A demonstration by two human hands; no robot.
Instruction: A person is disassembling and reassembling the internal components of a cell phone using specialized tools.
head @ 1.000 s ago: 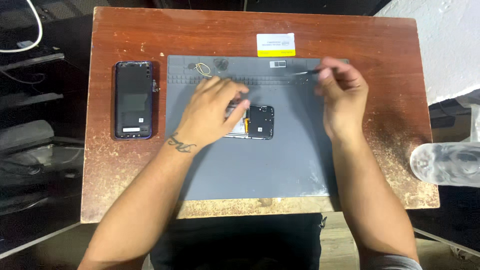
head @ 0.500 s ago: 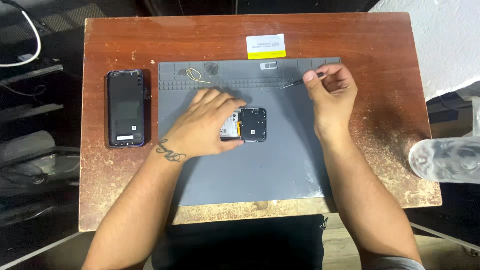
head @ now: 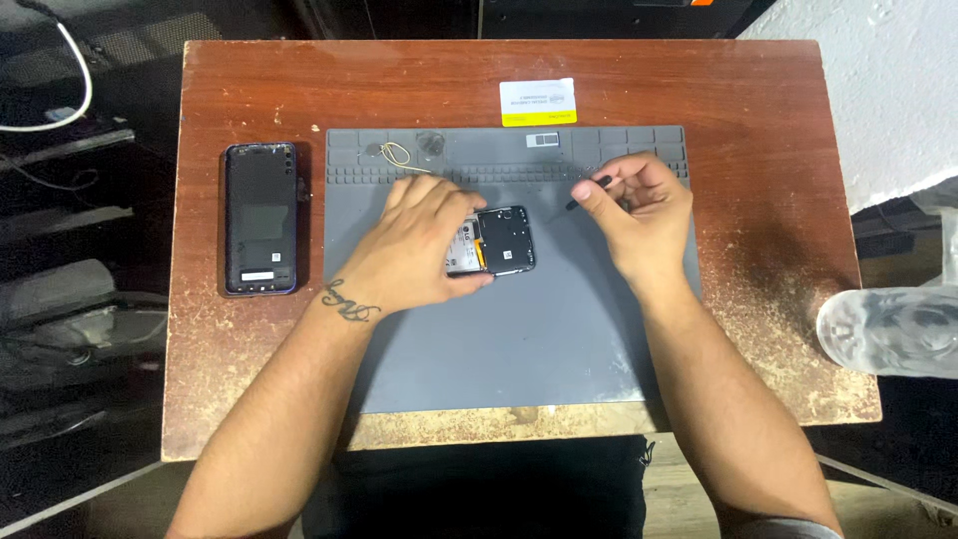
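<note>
Left hand (head: 419,245) pins the opened phone (head: 496,242) mid-mat (head: 519,339) on the bench (head: 758,110), fingers pressed down, while right hand (head: 639,215) pinches a thin black tool (head: 589,190) just beside it, seemingly mid-disassembly, needing careful aim.

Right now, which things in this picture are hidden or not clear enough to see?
- Opened phone, head view: its left part is covered by the left hand.
- Thin dark tool: the right hand hides its rear end; tip too small.
- Clear bottle: blurred, cut by the right edge.
- Small parts on the grey mat: too small.
</note>
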